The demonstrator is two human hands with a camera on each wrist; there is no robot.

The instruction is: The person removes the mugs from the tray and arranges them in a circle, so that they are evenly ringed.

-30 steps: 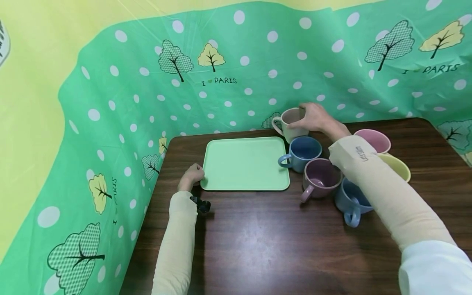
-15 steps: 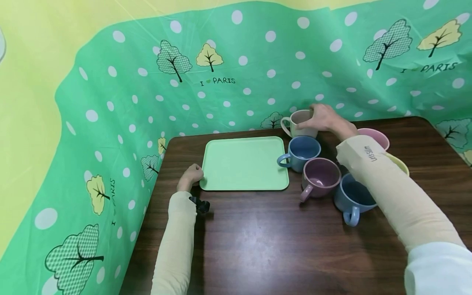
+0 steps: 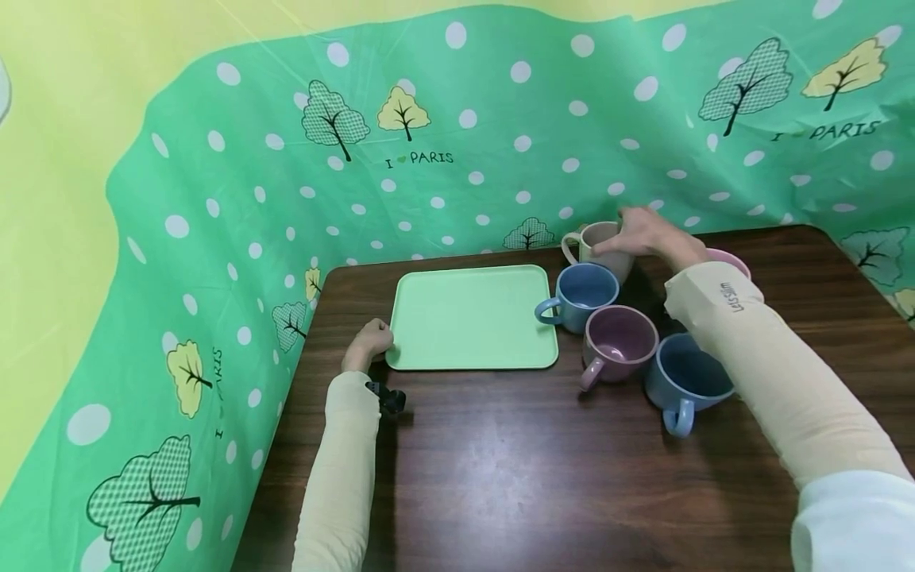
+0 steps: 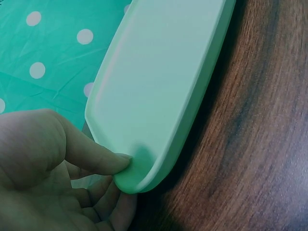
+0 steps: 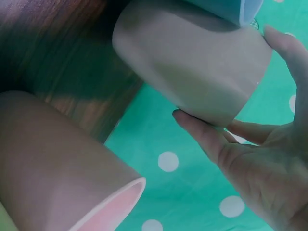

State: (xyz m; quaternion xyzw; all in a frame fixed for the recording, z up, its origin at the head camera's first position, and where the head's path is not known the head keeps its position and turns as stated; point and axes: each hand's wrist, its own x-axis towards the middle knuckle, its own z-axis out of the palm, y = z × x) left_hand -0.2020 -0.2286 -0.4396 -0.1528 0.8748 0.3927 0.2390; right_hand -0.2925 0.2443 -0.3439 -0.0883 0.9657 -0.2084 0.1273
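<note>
My left hand (image 3: 369, 343) is at the left edge of a light green tray (image 3: 472, 318). In the left wrist view, its thumb and fingers pinch the tray's corner. At the back of the table my right hand (image 3: 656, 238) holds a white mug (image 3: 606, 260) by the rim, thumb on one side and fingers on the other. The mug's handle points left. Just in front of it stands a blue mug (image 3: 582, 302), which overlaps it in the head view. The right wrist view shows the white mug's smooth side (image 5: 192, 62) between the spread fingers.
A purple mug (image 3: 620, 349) and a second blue mug (image 3: 686, 381) stand nearer the front. Behind my right forearm a pink mug (image 3: 731, 259) is partly hidden. A green dotted cloth (image 3: 493, 119) hangs along the table's back edge.
My right hand has moved right and slightly toward me with the white mug. The forearm now hides the yellow mug in the head view. My left hand stays on the tray.
</note>
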